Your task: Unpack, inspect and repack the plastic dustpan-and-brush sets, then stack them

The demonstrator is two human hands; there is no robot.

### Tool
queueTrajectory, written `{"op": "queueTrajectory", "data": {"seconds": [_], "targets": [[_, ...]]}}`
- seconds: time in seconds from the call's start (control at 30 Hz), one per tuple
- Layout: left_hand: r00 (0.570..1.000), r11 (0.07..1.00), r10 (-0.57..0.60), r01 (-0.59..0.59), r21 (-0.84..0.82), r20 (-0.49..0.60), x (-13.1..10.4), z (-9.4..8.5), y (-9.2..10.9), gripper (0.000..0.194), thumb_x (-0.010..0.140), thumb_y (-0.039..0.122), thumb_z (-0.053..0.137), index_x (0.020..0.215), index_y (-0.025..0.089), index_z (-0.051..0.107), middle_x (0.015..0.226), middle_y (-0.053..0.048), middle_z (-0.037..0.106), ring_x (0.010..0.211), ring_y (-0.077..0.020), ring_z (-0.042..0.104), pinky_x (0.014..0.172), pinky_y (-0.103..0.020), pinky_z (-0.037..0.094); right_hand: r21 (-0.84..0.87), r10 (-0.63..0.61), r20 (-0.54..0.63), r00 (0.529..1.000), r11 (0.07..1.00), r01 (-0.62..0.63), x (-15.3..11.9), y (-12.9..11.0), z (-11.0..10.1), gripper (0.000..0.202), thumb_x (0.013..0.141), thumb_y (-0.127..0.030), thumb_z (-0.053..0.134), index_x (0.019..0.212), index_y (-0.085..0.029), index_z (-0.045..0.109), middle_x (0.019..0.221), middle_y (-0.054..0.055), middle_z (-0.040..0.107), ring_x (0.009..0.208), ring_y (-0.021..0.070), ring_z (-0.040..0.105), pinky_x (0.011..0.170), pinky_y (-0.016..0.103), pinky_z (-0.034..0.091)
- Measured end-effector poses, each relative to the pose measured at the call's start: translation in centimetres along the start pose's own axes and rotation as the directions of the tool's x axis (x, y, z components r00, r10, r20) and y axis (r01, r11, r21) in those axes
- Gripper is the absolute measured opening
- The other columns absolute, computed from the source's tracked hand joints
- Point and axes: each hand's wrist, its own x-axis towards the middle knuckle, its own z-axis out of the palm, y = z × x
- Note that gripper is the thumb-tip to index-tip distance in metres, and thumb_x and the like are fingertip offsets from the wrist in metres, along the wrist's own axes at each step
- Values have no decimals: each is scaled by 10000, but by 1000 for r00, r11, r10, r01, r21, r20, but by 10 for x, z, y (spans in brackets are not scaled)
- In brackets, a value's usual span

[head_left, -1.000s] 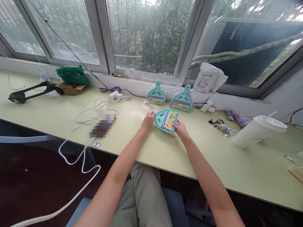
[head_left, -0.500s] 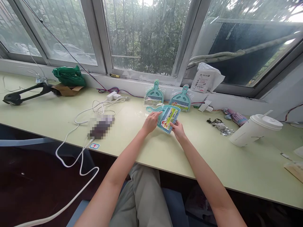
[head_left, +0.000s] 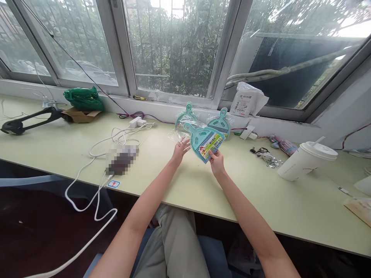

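A small turquoise dustpan and brush set (head_left: 197, 139) with a yellow-green printed label is tilted above the table, its handle pointing up and to the left. My right hand (head_left: 216, 162) grips its lower right edge, thumb on the front. Just left of the pan, my left hand (head_left: 180, 151) is open with fingers apart, close to loose clear plastic film (head_left: 179, 134). Whether those fingers touch the film, I cannot tell. Behind, a second dustpan set (head_left: 188, 109) is partly hidden by the held one; a third dustpan set (head_left: 222, 120) leans against the wall under the window.
On the right lie keys (head_left: 265, 155), a pinkish pouch (head_left: 285, 146) and a white lidded cup (head_left: 301, 160) with a straw. White cables (head_left: 95, 154), a blurred-out object (head_left: 121, 160), a cardboard box (head_left: 82, 115) and a black frame-like object (head_left: 31, 120) are to the left.
The held dustpan set has turned, so its handle points more upward. My left hand has come off its face and opened beside it. My right hand keeps its grip.
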Motion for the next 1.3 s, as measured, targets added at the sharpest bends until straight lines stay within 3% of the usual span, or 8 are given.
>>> {"op": "queueTrajectory", "data": {"seconds": [0.07, 0.23, 0.37, 0.57, 0.77, 0.97, 1.17, 1.3], "targets": [[992, 999, -26, 29, -19, 124, 3, 0, -8, 571, 770, 425, 664, 1254, 208, 452, 1192, -102, 598, 1082, -208, 588, 961, -376, 443, -70, 7, 8, 1000, 998, -6, -1, -2, 0, 469, 580, -380, 786, 975, -190, 620, 1122, 89, 663, 1009, 255, 627, 833, 422, 538], [985, 999, 53, -54, 3, 163, 4, -2, -17, 679, 716, 365, 725, 1298, 230, 404, 1174, -75, 615, 1065, -209, 590, 925, -367, 457, -246, 19, 36, 999, 969, -10, -5, -14, 4, 442, 554, -407, 800, 905, -186, 645, 970, 65, 708, 899, 253, 655, 768, 420, 553], [991, 1000, 28, -30, 9, 133, 0, 0, -14, 673, 733, 392, 713, 1307, 236, 400, 1139, -67, 635, 1043, -204, 605, 914, -369, 464, -182, 71, 50, 996, 981, -61, -7, -16, 7, 443, 547, -393, 820, 889, -171, 648, 929, 70, 713, 855, 236, 667, 765, 405, 562], [943, 996, -92, 88, 26, 320, -13, 15, -19, 483, 749, 457, 684, 1112, 173, 539, 1149, -95, 640, 1046, -225, 609, 925, -398, 470, -23, 38, -41, 998, 999, -39, -12, -3, 11, 409, 584, -339, 801, 910, -163, 628, 980, 76, 702, 914, 224, 663, 820, 389, 562], [957, 998, -51, 55, -4, 286, -15, 17, -21, 475, 775, 428, 662, 1161, 209, 493, 1187, -82, 618, 1081, -223, 595, 952, -411, 459, 11, 64, -56, 996, 998, -64, -15, -1, 14, 474, 581, -319, 799, 989, -173, 608, 1040, 80, 687, 906, 220, 667, 801, 371, 575], [920, 982, -186, 180, 49, 346, -17, 20, -27, 513, 777, 474, 646, 1180, 229, 441, 1219, -87, 596, 1052, -227, 611, 912, -416, 490, -7, -15, -166, 986, 1000, 14, -17, 2, 16, 504, 589, -326, 781, 1037, -184, 600, 1044, 86, 681, 946, 219, 655, 793, 355, 574], [954, 992, -13, -26, 127, 298, -18, 25, -33, 644, 674, 325, 766, 1197, 201, 412, 1176, -97, 600, 1086, -237, 575, 952, -421, 448, 39, 24, -170, 985, 999, -18, -14, 5, 17, 400, 620, -282, 752, 978, -199, 593, 1049, 67, 680, 965, 198, 653, 832, 327, 564], [979, 975, 124, -150, 165, 160, -13, 23, -37, 497, 715, 299, 700, 1134, 187, 458, 1120, -71, 610, 1069, -225, 566, 940, -390, 450, 55, 137, -48, 989, 989, -135, -8, 4, 15, 325, 609, -228, 736, 902, -200, 600, 1003, 46, 693, 929, 197, 666, 833, 332, 566]]}}
